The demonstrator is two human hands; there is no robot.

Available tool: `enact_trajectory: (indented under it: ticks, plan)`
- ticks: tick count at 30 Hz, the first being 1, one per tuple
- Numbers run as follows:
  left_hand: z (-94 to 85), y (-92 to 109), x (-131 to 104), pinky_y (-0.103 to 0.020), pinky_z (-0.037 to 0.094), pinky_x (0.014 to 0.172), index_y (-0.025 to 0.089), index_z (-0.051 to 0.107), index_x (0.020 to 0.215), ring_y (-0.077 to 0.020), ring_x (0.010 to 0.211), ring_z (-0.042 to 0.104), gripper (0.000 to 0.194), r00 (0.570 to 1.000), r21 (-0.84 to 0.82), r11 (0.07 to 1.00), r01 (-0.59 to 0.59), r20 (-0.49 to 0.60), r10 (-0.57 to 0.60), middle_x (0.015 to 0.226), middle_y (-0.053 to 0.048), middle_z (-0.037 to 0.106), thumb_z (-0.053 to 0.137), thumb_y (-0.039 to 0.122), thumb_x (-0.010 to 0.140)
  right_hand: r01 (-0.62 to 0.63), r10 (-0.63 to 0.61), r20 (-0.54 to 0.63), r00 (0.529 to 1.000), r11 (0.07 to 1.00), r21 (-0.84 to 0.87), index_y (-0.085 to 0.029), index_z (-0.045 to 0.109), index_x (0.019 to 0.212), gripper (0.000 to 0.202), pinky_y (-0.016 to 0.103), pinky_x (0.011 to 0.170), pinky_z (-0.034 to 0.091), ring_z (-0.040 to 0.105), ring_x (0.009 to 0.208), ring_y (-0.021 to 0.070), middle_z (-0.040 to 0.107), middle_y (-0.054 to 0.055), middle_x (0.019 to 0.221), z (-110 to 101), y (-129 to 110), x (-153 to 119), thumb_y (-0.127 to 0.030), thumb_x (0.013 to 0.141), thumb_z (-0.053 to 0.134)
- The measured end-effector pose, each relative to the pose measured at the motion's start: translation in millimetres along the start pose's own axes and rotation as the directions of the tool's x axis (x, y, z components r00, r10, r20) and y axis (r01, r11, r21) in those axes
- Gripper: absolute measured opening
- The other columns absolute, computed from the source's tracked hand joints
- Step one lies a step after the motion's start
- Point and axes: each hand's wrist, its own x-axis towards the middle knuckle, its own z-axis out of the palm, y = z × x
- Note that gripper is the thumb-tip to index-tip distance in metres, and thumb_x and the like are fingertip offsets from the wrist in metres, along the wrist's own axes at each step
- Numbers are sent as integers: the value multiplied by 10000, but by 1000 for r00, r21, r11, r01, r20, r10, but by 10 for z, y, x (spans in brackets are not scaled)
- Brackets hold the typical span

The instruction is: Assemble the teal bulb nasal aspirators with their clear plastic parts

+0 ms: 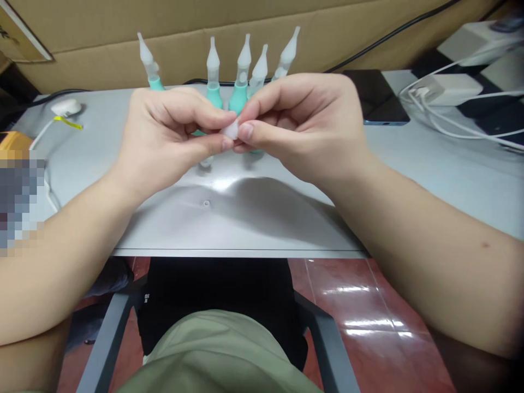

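Note:
My left hand (pixel 176 128) and my right hand (pixel 305 123) meet above the table, thumbs and fingertips pinching a small whitish soft-looking tip (pixel 231 130) from both sides. Fingers cover much of that piece. Behind the hands stand several bulb-type nasal aspirators (pixel 213 63) with teal bulbs, clear necks and white pointed nozzles; the hands partly hide them. One more aspirator (pixel 144 53) leans a little at the left. Below my left hand's fingers, a clear part (pixel 207 162) shows on the table. A tiny clear ring (pixel 207 203) lies nearer the front edge.
A dark phone (pixel 374 95) lies at the back right, beside white chargers (pixel 450 90) and cables. At the left are a white plug (pixel 66 107) with a yellow tag and an orange object (pixel 15 146). Cardboard (pixel 176 33) lines the back of the grey table (pixel 164 229).

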Motion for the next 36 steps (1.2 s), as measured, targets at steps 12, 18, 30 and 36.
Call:
enact_trajectory:
  ticks: [12,18,30,36]
  plan:
    - [49,69,9,-326,752,819,312,990,1087,-196,949,902,178,991,-99,993,-60,-127,48,1045,0,927,1112,314,957,270,-253,96,963,926,-265,-239,855,1072,172,311,894,619,758,921,177,790,34,1044,-128,213,-20,-377,1153,915]
    - [87,-164,3,-326,715,744,269,982,1148,-194,870,882,213,992,-48,994,-95,-93,90,1039,-33,930,1087,380,999,346,-302,172,938,780,-522,-273,803,1106,163,371,970,647,748,961,220,799,67,1203,-206,219,-1,-414,1188,805]
    - [72,-506,5,-412,803,731,261,978,1211,-299,887,928,408,962,-60,962,-266,-88,260,1046,-82,919,1118,523,931,156,-146,58,988,960,-231,-232,845,916,150,318,805,683,800,840,187,817,20,914,-114,77,0,-150,979,953]
    - [-50,-599,44,-455,779,687,252,962,1270,-272,819,879,627,967,-26,967,-253,15,254,1023,-83,861,1109,716,875,-136,128,84,988,987,88,-222,930,992,153,302,850,776,880,925,203,867,12,929,-140,17,8,-93,950,999]
